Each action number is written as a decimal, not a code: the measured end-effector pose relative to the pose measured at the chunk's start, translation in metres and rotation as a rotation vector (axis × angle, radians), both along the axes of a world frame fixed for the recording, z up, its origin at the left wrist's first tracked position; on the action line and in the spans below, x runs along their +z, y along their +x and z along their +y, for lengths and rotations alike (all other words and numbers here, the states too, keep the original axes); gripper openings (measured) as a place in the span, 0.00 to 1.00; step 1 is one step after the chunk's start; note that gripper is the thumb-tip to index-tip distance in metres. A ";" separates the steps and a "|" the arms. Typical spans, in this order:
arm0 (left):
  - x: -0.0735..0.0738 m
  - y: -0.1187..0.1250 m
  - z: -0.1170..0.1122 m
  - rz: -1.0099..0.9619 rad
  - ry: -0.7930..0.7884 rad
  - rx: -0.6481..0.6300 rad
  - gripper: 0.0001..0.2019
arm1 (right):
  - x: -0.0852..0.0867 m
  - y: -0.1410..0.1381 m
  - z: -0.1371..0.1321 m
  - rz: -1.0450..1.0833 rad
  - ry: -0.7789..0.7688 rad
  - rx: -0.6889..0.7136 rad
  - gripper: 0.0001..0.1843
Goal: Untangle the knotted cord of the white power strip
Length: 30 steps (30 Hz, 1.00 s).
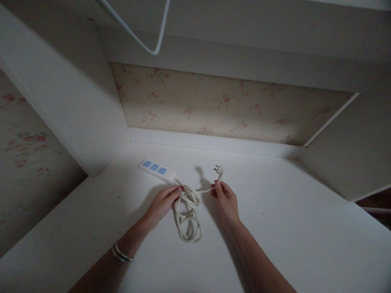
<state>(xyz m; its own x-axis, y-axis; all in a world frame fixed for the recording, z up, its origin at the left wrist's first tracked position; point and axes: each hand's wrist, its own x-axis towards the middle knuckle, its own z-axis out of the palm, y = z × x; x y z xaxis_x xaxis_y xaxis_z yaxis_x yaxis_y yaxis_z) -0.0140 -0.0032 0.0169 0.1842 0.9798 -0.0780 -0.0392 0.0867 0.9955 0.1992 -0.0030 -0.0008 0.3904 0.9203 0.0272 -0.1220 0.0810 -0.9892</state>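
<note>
A white power strip [157, 171] with three blue socket panels lies on the white desk top, left of centre. Its cream cord [189, 221] is gathered in several loops that hang toward me. My left hand [165, 202] pinches the bundle of loops near the strip's cord end. In my right hand [225, 199] the cord is gripped just below the plug [218, 169], whose metal prongs point up and left. A single stretch of cord runs between my two hands. The fingers of both hands are closed, and part of the bundle is hidden behind my left fingers.
The white desk top [293, 228] is bounded by a left side panel [70, 93], a right side panel [351, 142] and a floral back wall [220, 101]. Overhead is a shelf [244, 61], with a white cable [155, 52] dangling in front of it.
</note>
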 end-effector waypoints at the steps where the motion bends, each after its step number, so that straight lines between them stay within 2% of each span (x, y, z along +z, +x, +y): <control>1: 0.000 0.000 0.000 0.004 -0.008 -0.001 0.19 | 0.000 0.000 0.000 0.047 0.011 0.005 0.19; 7: -0.002 -0.002 0.002 -0.050 -0.023 -0.051 0.18 | 0.006 -0.002 -0.001 0.412 0.057 0.092 0.15; 15: 0.000 -0.004 0.001 -0.037 -0.029 -0.043 0.19 | 0.010 -0.001 0.001 0.635 0.019 0.121 0.09; 23: 0.001 -0.007 -0.001 -0.042 -0.015 -0.062 0.22 | 0.011 -0.003 0.001 0.639 0.032 0.148 0.11; 30: 0.002 -0.008 -0.002 -0.024 0.019 -0.099 0.22 | 0.014 -0.012 -0.004 0.528 0.030 0.199 0.14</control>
